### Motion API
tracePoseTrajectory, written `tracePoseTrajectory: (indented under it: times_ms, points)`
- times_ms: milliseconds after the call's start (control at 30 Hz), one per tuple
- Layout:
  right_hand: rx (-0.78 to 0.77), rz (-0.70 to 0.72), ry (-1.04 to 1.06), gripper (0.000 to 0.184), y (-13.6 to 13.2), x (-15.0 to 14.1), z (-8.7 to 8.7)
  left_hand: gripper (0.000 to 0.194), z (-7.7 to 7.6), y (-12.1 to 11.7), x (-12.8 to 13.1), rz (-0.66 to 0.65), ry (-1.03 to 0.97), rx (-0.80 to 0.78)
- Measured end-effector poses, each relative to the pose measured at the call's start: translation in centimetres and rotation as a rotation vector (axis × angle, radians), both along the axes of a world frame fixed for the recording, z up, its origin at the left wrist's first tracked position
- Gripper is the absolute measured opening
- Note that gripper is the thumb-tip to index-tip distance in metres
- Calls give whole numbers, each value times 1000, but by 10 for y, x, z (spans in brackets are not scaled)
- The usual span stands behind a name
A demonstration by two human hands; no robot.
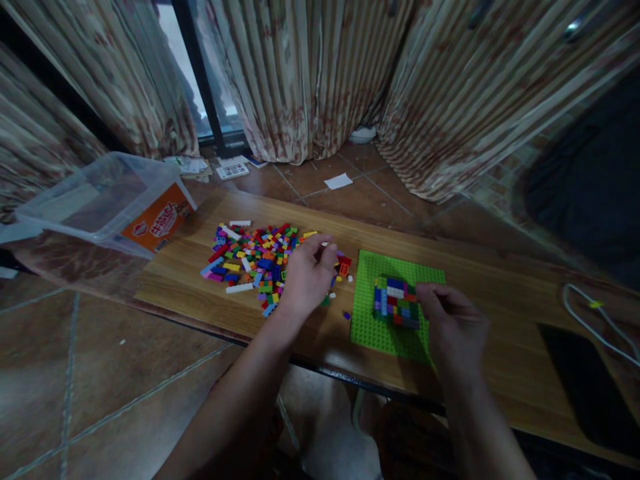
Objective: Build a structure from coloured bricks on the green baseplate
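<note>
Over the right part of a pile of loose toy bricks (267, 263) is my left hand (309, 275), its fingers curled together; whatever they may pinch is too small to make out. A green baseplate (367, 333) lies to the right of the pile. On it stands a low, multicoloured block of joined bricks (395, 303). My right hand (455, 327) is closed at the right edge of this block, thumb and forefinger pressed together beside its upper right corner. Anything between those fingertips is hidden.
A wooden table (500, 320) carries everything. At its left end stands a clear plastic bin (105, 200) with an orange label. A black flat object (590, 387) and a white cable (600, 310) lie at right. One small purple brick (347, 315) sits near the baseplate. Curtains hang behind.
</note>
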State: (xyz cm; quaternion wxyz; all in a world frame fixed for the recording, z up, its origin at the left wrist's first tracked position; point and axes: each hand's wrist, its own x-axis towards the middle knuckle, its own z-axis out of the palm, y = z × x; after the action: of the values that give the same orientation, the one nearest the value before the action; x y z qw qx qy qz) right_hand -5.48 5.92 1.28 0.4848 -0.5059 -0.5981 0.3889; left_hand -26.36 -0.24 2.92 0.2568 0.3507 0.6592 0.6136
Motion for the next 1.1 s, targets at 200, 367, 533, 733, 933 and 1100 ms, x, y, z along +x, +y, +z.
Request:
tracePoseTrajectory:
  times_ms: [200, 367, 533, 733, 933, 1100]
  points:
    - [210, 403, -252, 10, -27, -27, -6, 17, 14, -8, -27, 240, -248, 229]
    - [305, 571, -375, 13, -42, -51, -8, 18, 21, -18, -47, 301, -426, 257]
    - [358, 591, -404, 12, -43, -67, -17, 20, 22, -24, -57, 300, -561, 266]
    - [410, 609, -506, 16, -45, -77, -24, 22, 26, -30, -66, 342, -634, 268]
    - [391, 517, -458, 14, -41, -85, -24, 20, 15, -34, -74, 281, -421, 101]
    - [353, 401, -354, 14, -29, -91, -23, 23, -1, -28, -60, 151, 531, -235]
